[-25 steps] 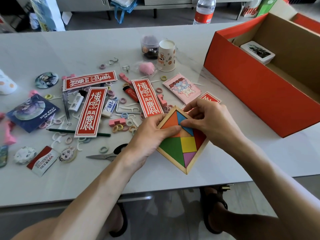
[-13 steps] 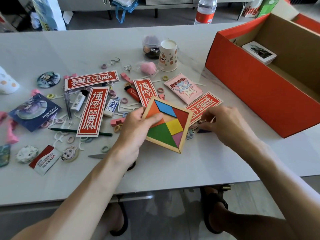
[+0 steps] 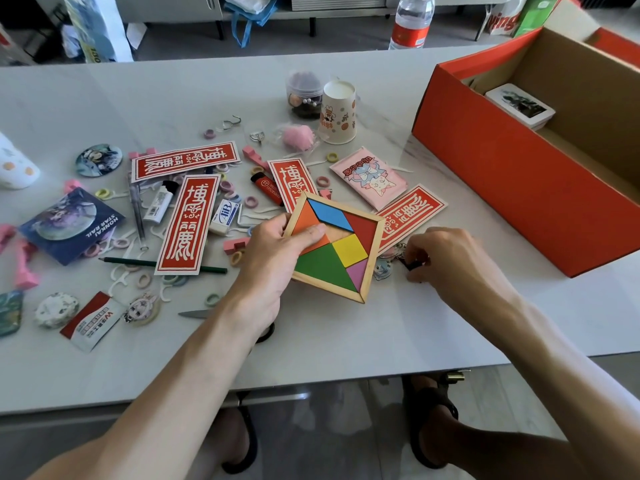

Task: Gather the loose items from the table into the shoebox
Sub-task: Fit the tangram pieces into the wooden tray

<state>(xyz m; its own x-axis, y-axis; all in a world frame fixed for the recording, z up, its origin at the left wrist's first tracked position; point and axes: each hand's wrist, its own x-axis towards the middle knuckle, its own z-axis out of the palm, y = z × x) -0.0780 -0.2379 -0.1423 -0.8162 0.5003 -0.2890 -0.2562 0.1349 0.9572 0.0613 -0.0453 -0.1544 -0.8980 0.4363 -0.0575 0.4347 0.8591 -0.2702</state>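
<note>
Holding, left hand [image 3: 277, 251]: wooden tangram tray [image 3: 346, 251], gripped at its left edge with the thumb across the orange piece, raised and tilted above the desk [image 3: 346, 341]. A gap near the tray's middle shows bare wood.

Right hand [image 3: 446, 258]: down on the desk just right of the tray, fingers curled over a small dark piece [image 3: 412, 265] and seemingly pinching it. Most of the piece is hidden, so its shape cannot be told.

Clear charm keyring [image 3: 382, 270]: beside the dark piece, by the tray's right corner.

Shoebox [image 3: 502, 188]: orange-red, open, at the right end of the desk, well apart from the tray. A card deck [image 3: 519, 103] lies inside, towards the far end.

Between hands and box: red banner [image 3: 412, 216] and pink packet [image 3: 369, 178], both flat.

Left scatter:
- further red banners [image 3: 188, 223]
- red lighter [image 3: 266, 187]
- eraser [image 3: 225, 216]
- green pencil [image 3: 156, 263]
- scissors [image 3: 197, 313], partly under the left forearm
- round badge [image 3: 98, 160]
- pastel rings [image 3: 251, 201]

Paper cup [image 3: 337, 112]: upright, farther back.
</note>
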